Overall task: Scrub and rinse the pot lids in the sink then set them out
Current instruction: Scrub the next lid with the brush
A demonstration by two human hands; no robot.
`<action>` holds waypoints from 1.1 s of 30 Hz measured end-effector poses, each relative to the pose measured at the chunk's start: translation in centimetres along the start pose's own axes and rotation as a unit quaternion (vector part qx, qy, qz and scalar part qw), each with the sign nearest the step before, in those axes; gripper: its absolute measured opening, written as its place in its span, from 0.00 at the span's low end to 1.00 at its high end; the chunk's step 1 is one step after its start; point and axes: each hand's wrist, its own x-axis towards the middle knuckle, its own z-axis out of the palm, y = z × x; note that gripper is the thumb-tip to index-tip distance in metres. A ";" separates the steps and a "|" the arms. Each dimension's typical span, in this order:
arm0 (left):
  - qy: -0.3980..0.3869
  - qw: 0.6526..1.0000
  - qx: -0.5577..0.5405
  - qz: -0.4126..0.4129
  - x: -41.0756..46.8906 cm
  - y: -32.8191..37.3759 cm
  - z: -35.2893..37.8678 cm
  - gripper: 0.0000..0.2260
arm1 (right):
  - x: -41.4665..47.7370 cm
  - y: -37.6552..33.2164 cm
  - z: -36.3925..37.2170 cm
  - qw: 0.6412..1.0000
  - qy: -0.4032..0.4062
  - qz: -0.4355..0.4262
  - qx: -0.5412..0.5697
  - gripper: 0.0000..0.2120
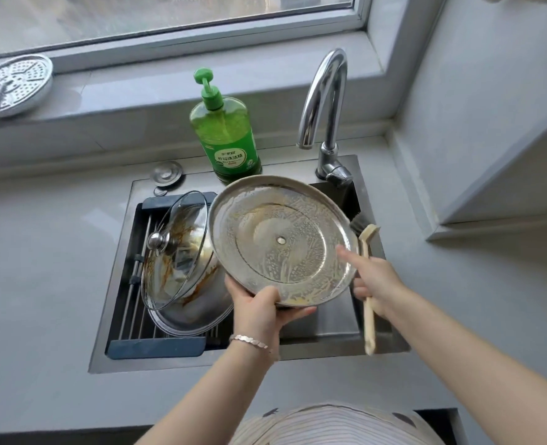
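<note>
Left hand [265, 313] grips the near rim of the steel lid [281, 239], which is tilted over the middle of the sink [185, 366], its sudsy, brown-streaked underside facing up. Right hand [378, 281] clasps the brush [369, 316], forefinger extended over the lid's right side; contact unconfirmed. Glass lid [175, 248] leans in the rack [156, 346] at the sink's left side.
</note>
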 end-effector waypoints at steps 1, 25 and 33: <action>-0.005 1.000 0.004 -0.009 -0.1 -0.3 0.0 0.33 | 0.3 0.0 0.4 1.000 0.005 -0.002 0.009 0.12; -0.152 0.822 0.548 0.044 4.3 4.2 -1.1 0.07 | -3.1 -4.6 2.4 0.746 0.006 -0.463 -0.478 0.18; -0.088 0.833 0.530 0.132 3.5 3.4 -1.4 0.05 | -0.7 -3.8 2.1 0.835 0.038 -0.390 -0.387 0.17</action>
